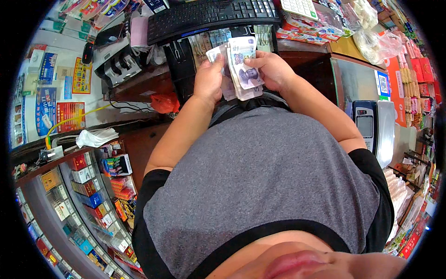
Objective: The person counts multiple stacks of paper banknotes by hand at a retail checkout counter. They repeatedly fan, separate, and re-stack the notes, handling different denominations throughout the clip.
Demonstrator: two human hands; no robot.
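Both hands are raised over an open cash drawer [179,69] in front of my body. My left hand [210,76] grips the left side of a fanned bundle of paper banknotes [246,66], its thumb on top. From the right, my right hand [273,69] pinches the same bundle, thumb on the face of a purple-toned note that shows a portrait. The lower ends of several notes spread apart. Behind the bundle, more banknotes [200,47] lie in the drawer's compartments under metal clips. How many notes are held cannot be told.
A black keyboard [212,17] sits above the drawer. Left of it stands a banknote-counting machine [122,64], with a red plastic bag [165,102] lower down. A white calculator [300,7] rests on boxes at the upper right. A digital scale [374,129] stands at the right.
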